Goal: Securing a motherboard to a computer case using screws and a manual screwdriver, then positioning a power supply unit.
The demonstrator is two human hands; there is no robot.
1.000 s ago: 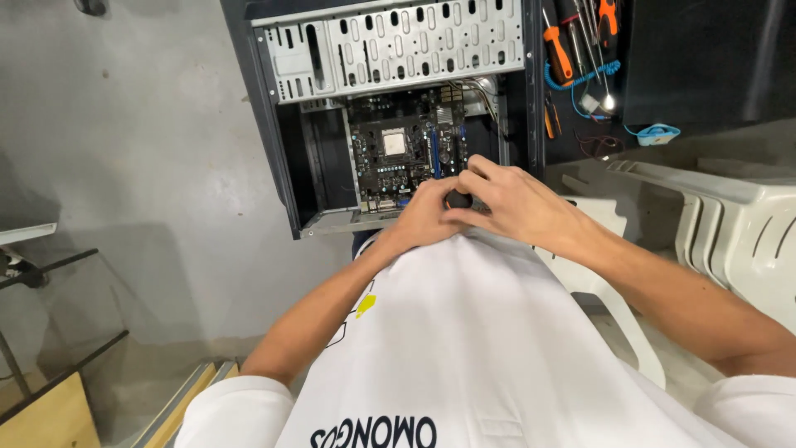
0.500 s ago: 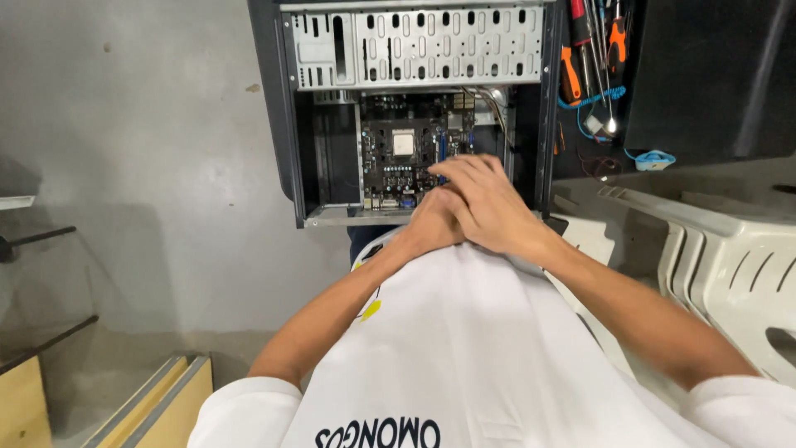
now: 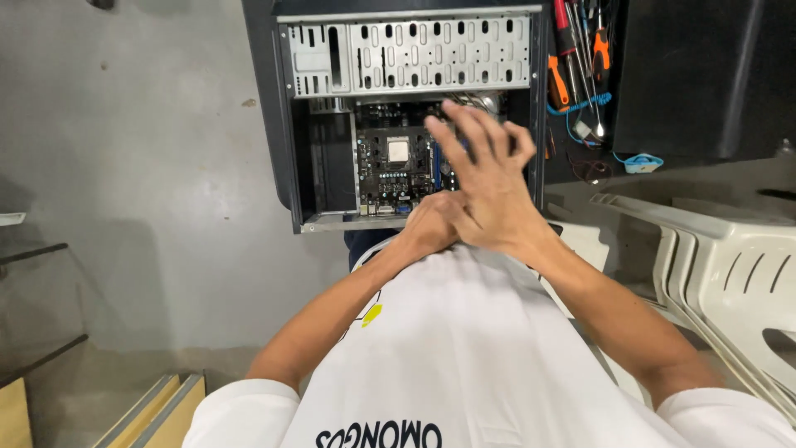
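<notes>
We hold our right hand [image 3: 485,178] raised over the open computer case [image 3: 286,124], fingers spread apart and gripping nothing, while our left hand [image 3: 431,224] curls loosely just beneath it, its grip hidden from us. The case lies open before us, its motherboard [image 3: 394,170] dark and exposed, with a perforated metal drive bay [image 3: 439,54] above.
</notes>
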